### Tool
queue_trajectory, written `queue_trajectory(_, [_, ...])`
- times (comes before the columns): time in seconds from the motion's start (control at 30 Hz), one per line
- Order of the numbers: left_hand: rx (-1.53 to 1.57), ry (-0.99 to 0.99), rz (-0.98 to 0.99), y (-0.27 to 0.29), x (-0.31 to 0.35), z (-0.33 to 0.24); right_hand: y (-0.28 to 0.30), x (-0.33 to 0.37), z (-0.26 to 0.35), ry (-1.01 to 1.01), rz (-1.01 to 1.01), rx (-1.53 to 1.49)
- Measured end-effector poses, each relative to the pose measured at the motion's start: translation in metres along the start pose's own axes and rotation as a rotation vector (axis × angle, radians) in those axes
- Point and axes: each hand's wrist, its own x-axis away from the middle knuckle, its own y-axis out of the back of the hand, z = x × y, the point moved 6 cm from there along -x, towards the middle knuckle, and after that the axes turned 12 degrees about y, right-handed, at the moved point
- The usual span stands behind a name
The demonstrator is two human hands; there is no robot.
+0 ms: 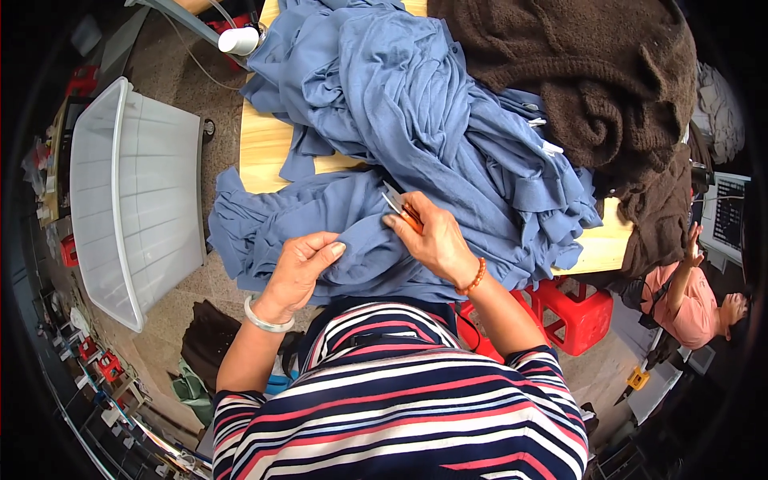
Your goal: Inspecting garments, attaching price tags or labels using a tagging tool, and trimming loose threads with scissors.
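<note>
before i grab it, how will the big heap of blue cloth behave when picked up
The blue cloth is probably floppy, as it lies in loose folds and creases. The whole heap may feel rather heavy, since it covers much of the table. It could slide off, as some reaches past the table's edge.

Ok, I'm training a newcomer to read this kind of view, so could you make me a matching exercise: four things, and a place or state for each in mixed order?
Things:
1. Left hand
2. Orange-handled snips
3. Translucent bin
4. Brown knit pile

Places and states:
A. Heaped toward the far right of the table
B. Held in the right hand
C. Standing off the table, to its left
D. Pinching the blue cloth between thumb and finger

Right pairs: 1-D, 2-B, 3-C, 4-A
</note>
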Motion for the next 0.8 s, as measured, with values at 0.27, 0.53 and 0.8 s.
queue_trajectory(0.27, [0.275,0.004,0.0,0.001,0.005,-0.002,-0.015,0.021,0.06,0.339,0.065,0.222])
queue_trajectory(0.53, [0.291,0.02,-0.019,-0.001,0.007,0.002,-0.033,0.017,0.051,0.309,0.178,0.252])
queue_trajectory(0.8, [0.282,0.026,-0.029,-0.01,0.007,-0.006,-0.025,0.018,0.045,0.3,0.096,0.153])
